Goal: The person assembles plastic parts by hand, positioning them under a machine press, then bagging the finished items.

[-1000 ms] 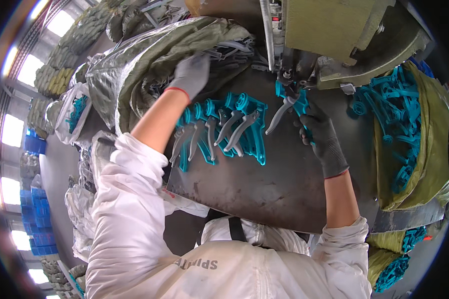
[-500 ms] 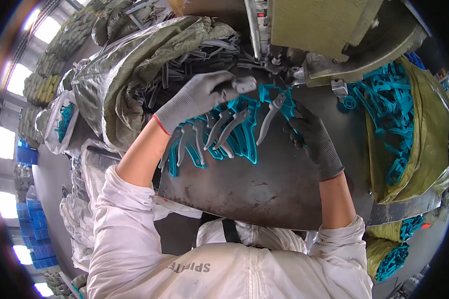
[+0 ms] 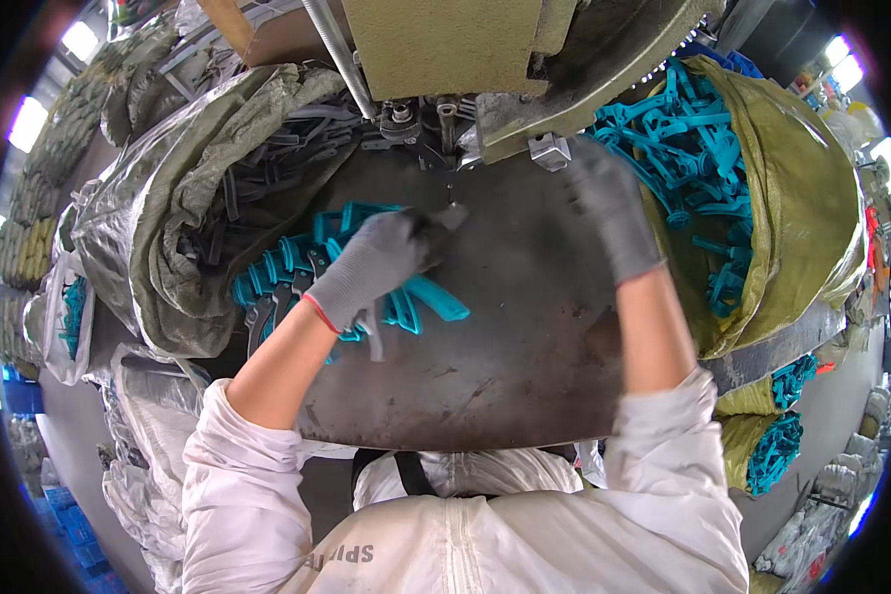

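Note:
My left hand (image 3: 378, 259), in a grey knit glove, is closed on a grey plastic handle (image 3: 452, 216), whose blurred tip sticks out past the fingers. Beneath and beside that hand lies a row of turquoise plastic frames (image 3: 285, 259) with grey handles, partly hidden by the hand and forearm. My right hand (image 3: 612, 213), gloved the same way, is at the near left edge of the loose turquoise parts (image 3: 698, 139) in a yellow-green sack (image 3: 797, 213). Motion smears its fingers, so I cannot make out whether they hold anything.
A machine with a yellowish housing (image 3: 445, 45) and metal tooling (image 3: 450, 129) overhangs the far side of the dark metal table (image 3: 495, 366). To the left, a woven sack (image 3: 134, 213) holds grey handles (image 3: 287, 148). More sacks of turquoise parts (image 3: 774, 450) stand lower right.
My right hand has left the turquoise frame with a grey handle and moved to the right sack. My left hand has come nearer me, over the row. The view has swung right.

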A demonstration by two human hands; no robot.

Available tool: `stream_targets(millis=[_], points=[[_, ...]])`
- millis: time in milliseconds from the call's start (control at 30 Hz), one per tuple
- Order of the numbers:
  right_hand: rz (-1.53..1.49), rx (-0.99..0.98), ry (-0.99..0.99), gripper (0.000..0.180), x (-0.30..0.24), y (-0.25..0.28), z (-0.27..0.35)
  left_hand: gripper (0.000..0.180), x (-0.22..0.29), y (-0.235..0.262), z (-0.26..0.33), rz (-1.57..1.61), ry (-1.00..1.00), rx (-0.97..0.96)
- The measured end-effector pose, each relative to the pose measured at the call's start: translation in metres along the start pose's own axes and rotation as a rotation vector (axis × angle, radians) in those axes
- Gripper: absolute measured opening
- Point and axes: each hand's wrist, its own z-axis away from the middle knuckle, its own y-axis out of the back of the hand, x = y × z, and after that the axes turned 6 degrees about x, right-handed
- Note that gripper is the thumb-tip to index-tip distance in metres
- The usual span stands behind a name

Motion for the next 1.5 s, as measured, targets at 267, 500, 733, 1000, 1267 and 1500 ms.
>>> stream_targets(millis=[267, 500, 733, 1000, 1267, 1500], points=[[-0.104, 0.058, -0.626, 0.028, 0.048, 0.075, -0.001, 0.025, -0.019, -0.012, 0.012, -0.178, 0.076, 0.193], [-0.780, -0.117, -0.401, 0.037, -0.056, 0.033, 0.071, 0.040, -0.007, 0.009, -0.012, 1.113, 0.614, 0.114], [-0.931, -0.134, -0.628, 0.046, -0.058, -0.030, 0.060, 0.037, 0.000, 0.024, -0.036, 1.199, 0.870, -0.078], [-0.825, -0.449, -0.514, 0.053, -0.064, -0.037, 0.062, 0.025, -0.008, 0.024, -0.026, 0.978, 0.744, -0.104], [-0.863, -0.403, -0.558, 0.057, -0.049, -0.036, 0.069, 0.033, -0.106, 0.061, 0.011, -0.098, 1.006, -0.027], [-0.784, -0.398, -0.517, 0.055, -0.074, -0.025, 0.070, 0.045, -0.202, -0.008, 0.095, -0.435, 0.909, 0.157]])
